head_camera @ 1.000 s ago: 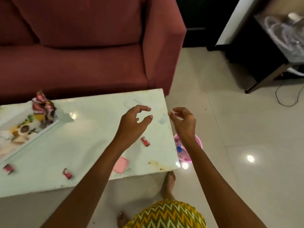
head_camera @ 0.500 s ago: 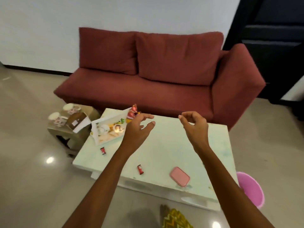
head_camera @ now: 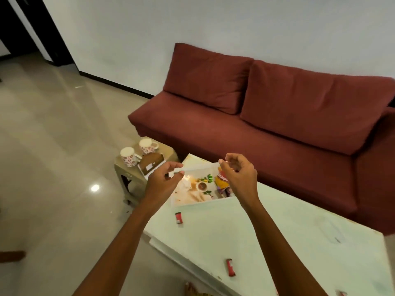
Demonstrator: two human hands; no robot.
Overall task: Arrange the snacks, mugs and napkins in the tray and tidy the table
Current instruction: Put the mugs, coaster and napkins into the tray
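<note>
A white tray [head_camera: 193, 205] with a printed food picture sits at the far left end of the pale table [head_camera: 277, 238]. Several snack packets [head_camera: 222, 182] lie in its right part. Two small red snack packets lie loose on the table, one [head_camera: 179, 217] just in front of the tray and one [head_camera: 230, 267] near the front edge. Two white mugs with red flowers [head_camera: 128, 156] [head_camera: 147, 146] stand on a small side stool [head_camera: 128, 178], beside a brown and white box [head_camera: 151, 165]. My left hand [head_camera: 163, 182] and my right hand [head_camera: 239, 178] hover over the tray, fingers loosely curled, holding nothing.
A dark red sofa [head_camera: 277, 124] runs along the wall behind the table. Shiny tiled floor [head_camera: 53, 167] spreads to the left, with a dark doorway [head_camera: 25, 28] at the far left. Another red packet [head_camera: 341, 293] shows at the bottom right edge.
The view has swung left from the table's right end to its left end. The tray, stool and mugs now sit in the middle. Both hands stay raised and hold nothing.
</note>
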